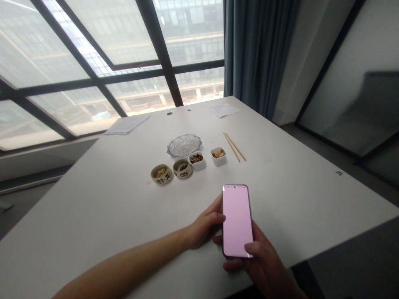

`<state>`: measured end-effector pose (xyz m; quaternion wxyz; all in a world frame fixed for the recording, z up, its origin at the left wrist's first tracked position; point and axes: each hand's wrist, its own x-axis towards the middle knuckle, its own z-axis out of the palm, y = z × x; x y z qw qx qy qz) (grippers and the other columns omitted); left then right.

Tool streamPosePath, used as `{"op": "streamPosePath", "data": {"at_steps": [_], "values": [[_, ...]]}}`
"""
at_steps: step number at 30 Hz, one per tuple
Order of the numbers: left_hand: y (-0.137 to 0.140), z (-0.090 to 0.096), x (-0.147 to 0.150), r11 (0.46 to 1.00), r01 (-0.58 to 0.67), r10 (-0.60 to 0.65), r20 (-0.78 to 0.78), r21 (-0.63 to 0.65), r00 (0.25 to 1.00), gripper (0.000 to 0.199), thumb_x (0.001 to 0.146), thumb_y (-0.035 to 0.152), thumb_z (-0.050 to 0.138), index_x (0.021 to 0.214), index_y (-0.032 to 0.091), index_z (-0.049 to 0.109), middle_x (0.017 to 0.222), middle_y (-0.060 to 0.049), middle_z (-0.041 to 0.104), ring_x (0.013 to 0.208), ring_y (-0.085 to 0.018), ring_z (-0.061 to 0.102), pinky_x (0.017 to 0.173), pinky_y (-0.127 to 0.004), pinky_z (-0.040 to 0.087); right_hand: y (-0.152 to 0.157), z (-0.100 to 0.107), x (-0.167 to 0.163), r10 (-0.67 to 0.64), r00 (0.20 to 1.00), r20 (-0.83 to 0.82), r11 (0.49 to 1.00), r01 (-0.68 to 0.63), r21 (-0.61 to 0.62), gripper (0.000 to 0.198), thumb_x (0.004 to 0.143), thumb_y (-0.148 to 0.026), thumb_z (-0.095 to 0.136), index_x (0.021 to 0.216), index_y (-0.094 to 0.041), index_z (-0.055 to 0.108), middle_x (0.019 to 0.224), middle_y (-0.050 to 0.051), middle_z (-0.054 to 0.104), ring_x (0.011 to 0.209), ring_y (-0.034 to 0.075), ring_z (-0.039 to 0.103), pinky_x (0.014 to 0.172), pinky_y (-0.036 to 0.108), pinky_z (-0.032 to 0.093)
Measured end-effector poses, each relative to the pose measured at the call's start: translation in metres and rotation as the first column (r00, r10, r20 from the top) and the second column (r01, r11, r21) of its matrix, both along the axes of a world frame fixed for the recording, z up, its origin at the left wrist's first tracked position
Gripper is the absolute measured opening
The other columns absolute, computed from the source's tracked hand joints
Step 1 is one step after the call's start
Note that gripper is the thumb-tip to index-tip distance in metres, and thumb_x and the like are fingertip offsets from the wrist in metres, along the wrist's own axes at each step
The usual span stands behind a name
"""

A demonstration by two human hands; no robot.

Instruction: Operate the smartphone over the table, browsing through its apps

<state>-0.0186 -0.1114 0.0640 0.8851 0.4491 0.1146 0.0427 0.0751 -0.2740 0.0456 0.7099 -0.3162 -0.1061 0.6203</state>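
Note:
Upright over the near part of the table is a smartphone with a plain pinkish-white screen. My left hand grips its left edge, thumb at the front and fingers behind. Around the lower right corner closes my right hand, its thumb resting on the screen and its fingers partly hidden behind the phone. Beyond the phone stand two greenish bowls with dark characters, a left one with pale pieces and a right one with dark bits. Two white square cups hold dark strips and yellowish pieces.
A clear glass dish sits behind the bowls, and a pair of chopsticks lies to the right. Papers rest at the back left and back right of the white table. Windows and a blue curtain stand behind.

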Motion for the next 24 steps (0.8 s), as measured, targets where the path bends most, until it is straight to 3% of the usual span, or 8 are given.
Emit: {"op": "streamPosePath", "data": {"at_steps": [13, 24], "values": [[0.0000, 0.0020, 0.0001, 1.000, 0.007, -0.007, -0.004, 0.018, 1.000, 0.076, 0.078, 0.015, 0.059, 0.151, 0.029, 0.040, 0.097, -0.005, 0.064, 0.053, -0.007, 0.049, 0.040, -0.014, 0.029, 0.0027, 0.0016, -0.0035, -0.028, 0.998, 0.065, 1.000, 0.028, -0.011, 0.081, 0.081, -0.028, 0.068, 0.156, -0.019, 0.036, 0.121, 0.020, 0.069, 0.109, 0.036, 0.067, 0.065, 0.040, 0.061], [-0.0005, 0.0005, -0.0008, 0.999, 0.043, -0.043, 0.039, 0.009, 0.998, 0.077, 0.079, 0.013, 0.056, 0.152, 0.028, 0.038, 0.097, -0.006, 0.066, 0.051, -0.006, 0.051, 0.039, -0.014, 0.034, 0.0030, 0.0000, -0.0039, -0.024, 0.996, 0.082, 1.000, 0.025, -0.014, 0.081, 0.084, -0.028, 0.066, 0.156, -0.016, 0.031, 0.120, 0.021, 0.069, 0.109, 0.035, 0.068, 0.064, 0.039, 0.061]]}}
